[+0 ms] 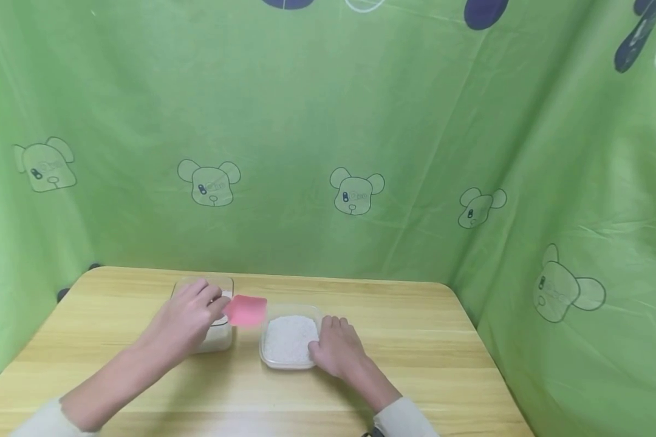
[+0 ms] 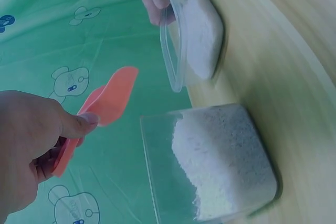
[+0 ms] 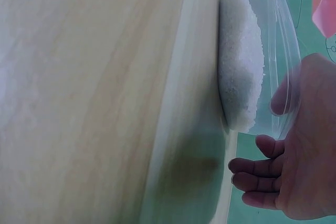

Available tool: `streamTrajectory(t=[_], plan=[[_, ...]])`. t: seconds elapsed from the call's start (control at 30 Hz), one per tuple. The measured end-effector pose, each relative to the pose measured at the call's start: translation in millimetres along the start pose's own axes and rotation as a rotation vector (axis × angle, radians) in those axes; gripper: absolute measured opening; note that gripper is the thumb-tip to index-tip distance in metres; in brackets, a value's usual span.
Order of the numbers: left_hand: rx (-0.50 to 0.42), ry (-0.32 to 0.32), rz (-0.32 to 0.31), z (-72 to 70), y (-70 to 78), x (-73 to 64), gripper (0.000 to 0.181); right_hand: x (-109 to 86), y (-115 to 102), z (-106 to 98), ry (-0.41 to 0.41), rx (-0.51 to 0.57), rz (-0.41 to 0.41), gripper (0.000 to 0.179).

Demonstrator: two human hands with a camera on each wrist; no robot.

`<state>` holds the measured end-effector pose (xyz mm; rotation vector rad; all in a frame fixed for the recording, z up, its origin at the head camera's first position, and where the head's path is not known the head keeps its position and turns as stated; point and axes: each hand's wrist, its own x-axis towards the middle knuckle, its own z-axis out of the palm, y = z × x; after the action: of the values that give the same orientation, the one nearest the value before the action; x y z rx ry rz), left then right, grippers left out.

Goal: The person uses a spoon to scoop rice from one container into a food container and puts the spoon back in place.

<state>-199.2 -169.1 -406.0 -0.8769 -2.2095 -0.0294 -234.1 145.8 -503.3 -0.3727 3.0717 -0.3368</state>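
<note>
My left hand [image 1: 188,315] pinches a pink plastic scoop [image 1: 247,310] by its handle, above a tall clear square tub [image 2: 163,166]. The scoop's blade points right, over the gap between the two containers. White grains [image 2: 220,156] lie heaped against one side of the tub. To its right, a lower clear container [image 1: 287,365] holds a level bed of white grains [image 1: 290,338]. My right hand [image 1: 339,346] grips that container's right rim, its thumb inside and its fingers along the outside.
Both containers stand on a wood-grain table [image 1: 404,340]. A green curtain [image 1: 284,237] printed with bear heads hangs behind the table and along its right side.
</note>
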Motion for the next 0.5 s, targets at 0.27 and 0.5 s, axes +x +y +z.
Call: streamTrajectory(t=[0.27,0.5], plan=[[0.018,0.002,-0.009,-7.3,-8.8,-3.2,0.036,-0.9,0,0,-0.001,-0.004,0.0,0.04],[0.024,-0.015,-0.034,-12.8,-16.3,-8.7,0.034,-1.5,0,0,0.002,0.007,0.002,0.041]])
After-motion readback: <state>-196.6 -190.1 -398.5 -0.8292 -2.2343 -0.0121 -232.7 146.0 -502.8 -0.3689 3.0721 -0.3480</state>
